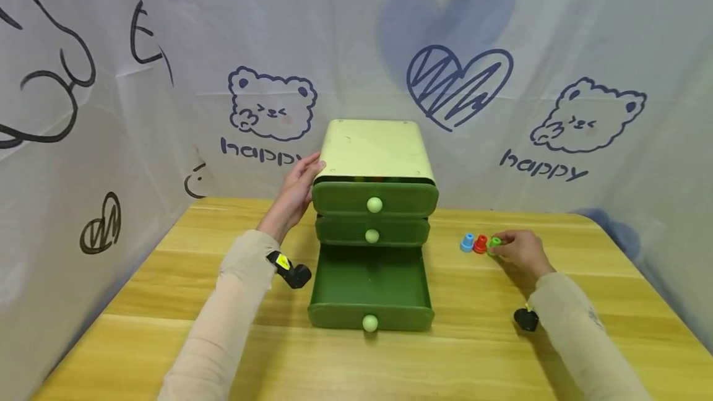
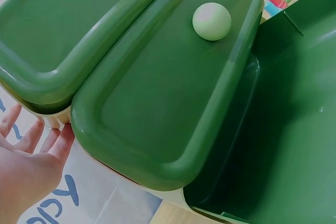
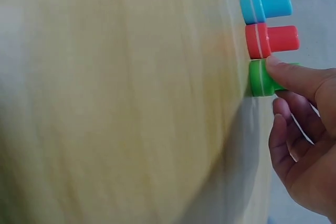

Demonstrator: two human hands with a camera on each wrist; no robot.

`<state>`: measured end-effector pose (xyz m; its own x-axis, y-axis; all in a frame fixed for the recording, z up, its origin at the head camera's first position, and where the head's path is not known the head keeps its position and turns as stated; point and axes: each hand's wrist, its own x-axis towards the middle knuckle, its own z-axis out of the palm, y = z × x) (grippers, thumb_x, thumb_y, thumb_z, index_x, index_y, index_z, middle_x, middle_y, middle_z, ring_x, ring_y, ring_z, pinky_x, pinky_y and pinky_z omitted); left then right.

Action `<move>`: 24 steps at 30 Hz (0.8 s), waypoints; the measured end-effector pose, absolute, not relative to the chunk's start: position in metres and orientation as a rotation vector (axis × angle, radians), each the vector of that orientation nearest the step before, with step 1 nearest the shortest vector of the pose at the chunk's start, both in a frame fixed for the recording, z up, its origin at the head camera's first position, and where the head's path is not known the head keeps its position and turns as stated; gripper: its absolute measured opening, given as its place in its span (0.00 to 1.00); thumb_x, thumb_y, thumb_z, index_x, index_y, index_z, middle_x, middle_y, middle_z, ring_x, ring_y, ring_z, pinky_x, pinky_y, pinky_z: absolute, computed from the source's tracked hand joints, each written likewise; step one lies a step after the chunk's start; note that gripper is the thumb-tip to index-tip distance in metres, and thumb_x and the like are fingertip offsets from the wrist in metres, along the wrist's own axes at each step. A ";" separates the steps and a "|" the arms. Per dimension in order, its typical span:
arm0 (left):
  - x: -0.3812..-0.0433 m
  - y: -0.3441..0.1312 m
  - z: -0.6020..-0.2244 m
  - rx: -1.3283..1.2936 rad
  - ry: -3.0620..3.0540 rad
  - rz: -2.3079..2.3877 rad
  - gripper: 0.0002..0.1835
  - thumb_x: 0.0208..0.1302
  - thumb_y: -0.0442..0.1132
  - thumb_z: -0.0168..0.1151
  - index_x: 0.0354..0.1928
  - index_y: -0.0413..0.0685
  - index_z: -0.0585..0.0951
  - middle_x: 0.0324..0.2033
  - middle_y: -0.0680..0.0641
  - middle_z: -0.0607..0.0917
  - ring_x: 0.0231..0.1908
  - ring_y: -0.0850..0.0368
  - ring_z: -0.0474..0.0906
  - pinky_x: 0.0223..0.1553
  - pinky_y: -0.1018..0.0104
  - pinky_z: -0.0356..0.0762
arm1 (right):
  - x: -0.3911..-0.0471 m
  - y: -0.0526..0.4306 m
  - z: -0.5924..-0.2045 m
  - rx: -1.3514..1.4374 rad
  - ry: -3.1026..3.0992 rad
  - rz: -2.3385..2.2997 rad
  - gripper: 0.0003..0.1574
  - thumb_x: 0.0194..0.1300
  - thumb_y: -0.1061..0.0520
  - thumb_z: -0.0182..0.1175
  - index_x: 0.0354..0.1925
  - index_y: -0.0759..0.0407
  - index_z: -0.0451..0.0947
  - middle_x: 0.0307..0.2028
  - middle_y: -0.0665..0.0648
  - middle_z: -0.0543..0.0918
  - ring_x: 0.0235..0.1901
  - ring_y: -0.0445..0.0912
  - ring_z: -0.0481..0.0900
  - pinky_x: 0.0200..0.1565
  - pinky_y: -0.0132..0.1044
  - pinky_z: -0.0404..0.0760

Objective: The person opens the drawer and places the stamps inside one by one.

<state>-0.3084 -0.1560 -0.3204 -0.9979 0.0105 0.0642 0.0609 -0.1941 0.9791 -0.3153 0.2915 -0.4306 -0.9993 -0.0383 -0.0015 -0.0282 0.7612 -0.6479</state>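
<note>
A small drawer cabinet with a pale yellow-green shell (image 1: 373, 147) stands on the table, its bottom drawer (image 1: 370, 277) pulled far out and bare inside. My left hand (image 1: 298, 187) rests against the shell's left side; in the left wrist view its fingers (image 2: 63, 145) lie extended along the edge. To the cabinet's right, three toy stamps with wide round bases stand in a row: a blue stamp (image 3: 268, 7), a red stamp (image 3: 273, 41) and a green stamp (image 3: 261, 78). At the green one, my right hand (image 1: 522, 251) pinches its narrower top between thumb and fingers.
The middle drawer (image 1: 345, 231) and top drawer (image 1: 345, 199) sit above the extended one, each with a round knob. Coloured items show through the gap over the top drawer. A drawn-on white curtain (image 1: 356, 48) hangs behind the wooden table (image 1: 479, 351).
</note>
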 end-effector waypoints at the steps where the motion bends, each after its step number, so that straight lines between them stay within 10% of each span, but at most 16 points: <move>1: -0.309 -0.156 -0.320 -0.085 -1.966 -2.402 0.32 0.70 0.44 0.54 0.73 0.47 0.59 0.70 0.45 0.61 0.65 0.49 0.63 0.60 0.61 0.70 | -0.315 0.291 -0.430 -0.051 2.933 -1.090 0.25 0.58 0.59 0.69 0.50 0.73 0.79 0.40 0.66 0.83 0.39 0.54 0.76 0.35 0.36 0.76; 24: -0.309 -0.154 -0.322 -0.088 -1.947 -2.416 0.33 0.70 0.44 0.55 0.73 0.46 0.59 0.71 0.45 0.60 0.65 0.50 0.62 0.61 0.62 0.69 | -0.300 0.290 -0.417 -0.092 2.985 -0.959 0.24 0.56 0.56 0.71 0.46 0.73 0.82 0.37 0.65 0.85 0.36 0.54 0.78 0.38 0.45 0.80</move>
